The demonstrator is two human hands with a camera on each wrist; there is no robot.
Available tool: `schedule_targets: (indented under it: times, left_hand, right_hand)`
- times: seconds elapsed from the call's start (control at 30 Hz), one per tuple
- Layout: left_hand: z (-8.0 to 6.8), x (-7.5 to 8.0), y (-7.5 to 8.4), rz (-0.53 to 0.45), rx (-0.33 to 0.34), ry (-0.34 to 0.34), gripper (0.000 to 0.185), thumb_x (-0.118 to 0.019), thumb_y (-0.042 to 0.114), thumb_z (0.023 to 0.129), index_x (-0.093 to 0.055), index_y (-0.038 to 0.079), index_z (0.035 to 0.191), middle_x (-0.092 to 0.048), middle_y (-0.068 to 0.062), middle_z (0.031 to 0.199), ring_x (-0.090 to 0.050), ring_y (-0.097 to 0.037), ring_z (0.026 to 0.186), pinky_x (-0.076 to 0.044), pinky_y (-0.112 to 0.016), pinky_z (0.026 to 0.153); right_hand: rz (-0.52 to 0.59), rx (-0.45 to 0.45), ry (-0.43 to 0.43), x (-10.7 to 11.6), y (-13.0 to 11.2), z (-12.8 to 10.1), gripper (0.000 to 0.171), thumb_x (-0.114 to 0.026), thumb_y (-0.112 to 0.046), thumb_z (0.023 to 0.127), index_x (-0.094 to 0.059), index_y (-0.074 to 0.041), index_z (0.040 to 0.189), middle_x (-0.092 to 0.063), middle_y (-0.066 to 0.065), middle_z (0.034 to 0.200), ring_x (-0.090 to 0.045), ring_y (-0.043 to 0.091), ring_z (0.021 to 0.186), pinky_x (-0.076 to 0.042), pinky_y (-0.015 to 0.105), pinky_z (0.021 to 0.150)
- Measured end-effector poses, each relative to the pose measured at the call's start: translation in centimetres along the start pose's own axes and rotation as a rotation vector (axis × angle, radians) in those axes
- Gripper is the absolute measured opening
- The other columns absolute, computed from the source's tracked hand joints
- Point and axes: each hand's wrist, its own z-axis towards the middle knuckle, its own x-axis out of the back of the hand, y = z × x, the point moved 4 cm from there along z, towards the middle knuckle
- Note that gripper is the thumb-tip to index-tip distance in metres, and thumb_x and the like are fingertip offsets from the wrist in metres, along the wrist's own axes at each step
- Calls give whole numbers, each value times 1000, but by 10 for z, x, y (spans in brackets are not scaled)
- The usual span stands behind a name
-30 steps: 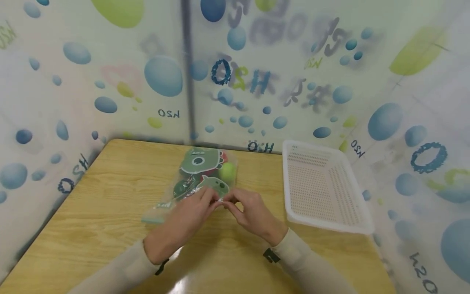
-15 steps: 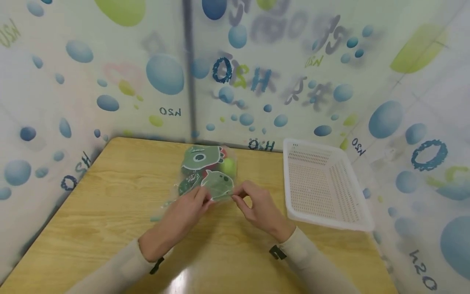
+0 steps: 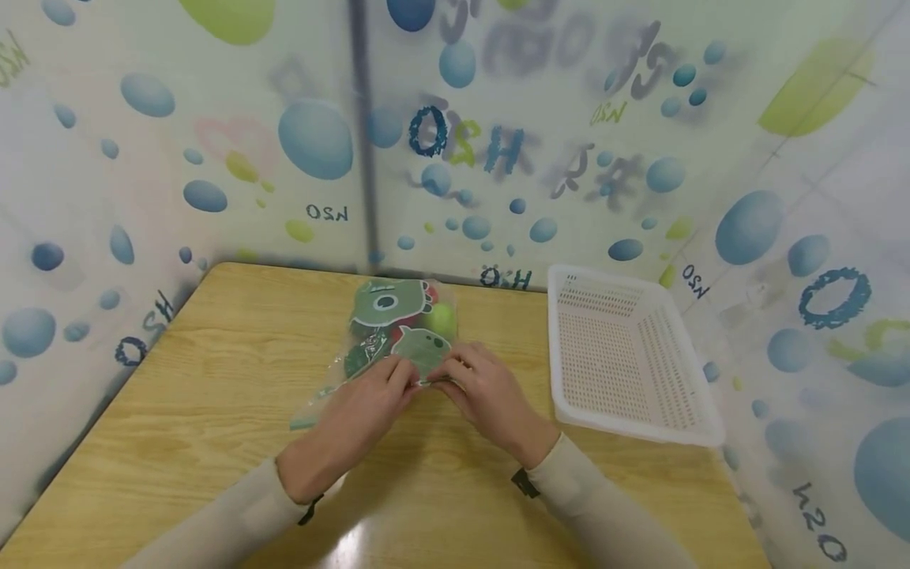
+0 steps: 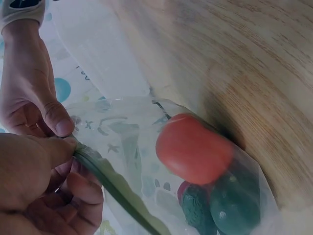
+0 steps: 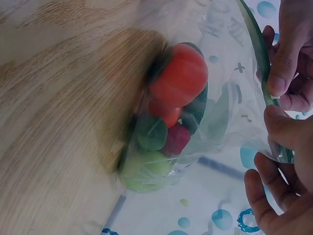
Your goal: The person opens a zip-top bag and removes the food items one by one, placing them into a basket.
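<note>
Strip (image 3: 303, 424), green, along the near edge of the zip bag (image 3: 405, 336), stuck out free at the left, then ran rightward and slightly away from the person into both grips. Left hand (image 3: 373, 395) next: thumb and forefinger clamped on the strip, other fingers curled below. Bag body lay straight ahead of the fingers on the counter (image 3: 213, 356), reaching toward its far side, so the strip ran roughly across it; red round piece (image 4: 190, 149) and dark green piece (image 4: 234, 205) sat inside, well apart from the strip. Right hand (image 3: 490, 395): thumb and forefinger pinched the strip just beside the left grip, other fingers spread. Key relation: both hands were equally near, meeting on that same edge. White basket (image 3: 604, 363) stood right of the right hand, apart from the bag. Versus half a second earlier: right hand had shifted left, closing the gap between hands; bag and basket looked unmoved
</note>
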Motion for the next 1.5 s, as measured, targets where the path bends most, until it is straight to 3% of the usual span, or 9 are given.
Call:
schedule_targets:
  times: [0.2,0.37,0.6,0.9,1.5]
  left_hand:
    - [-1,1,-2,-4,16,-4,25,-90,16,105,-66,8,110,-65,-3,99,-65,-14,82,-53,-25,60]
    - [-6,1,-7,19,43,-21,25,-88,22,106,-66,10,109,-65,-1,97,-60,-11,77,-46,-22,55]
    - [-14,5,-13,39,93,-1,26,-92,18,103,-67,10,107,-65,-3,95,-60,-15,79,-53,-28,55]
    - [-26,9,-23,23,116,-15,24,-91,11,102,-68,9,106,-67,-4,96,-59,-10,78,-50,-23,55]
    - [-53,16,-51,34,165,2,27,-93,5,98,-67,8,103,-66,-4,92,-58,-9,74,-49,-25,54]
  right_hand:
    - [-17,18,10,0,1,1,14,-91,-15,102,-81,-14,113,-75,0,111,-70,17,105,-66,29,94]
    - [-12,-29,-13,1,4,-1,12,-87,-13,105,-79,-13,114,-75,1,113,-70,18,107,-66,31,96]
    - [-2,-59,22,7,15,-4,11,-86,-11,106,-78,-11,113,-73,2,112,-69,19,104,-66,32,91]
    - [-59,-78,81,16,31,-7,12,-87,-7,103,-78,-10,110,-72,5,107,-71,23,101,-65,38,90]
    - [-109,-218,57,31,51,-12,9,-87,-7,104,-81,-8,111,-73,6,108,-73,27,103,-66,43,95]
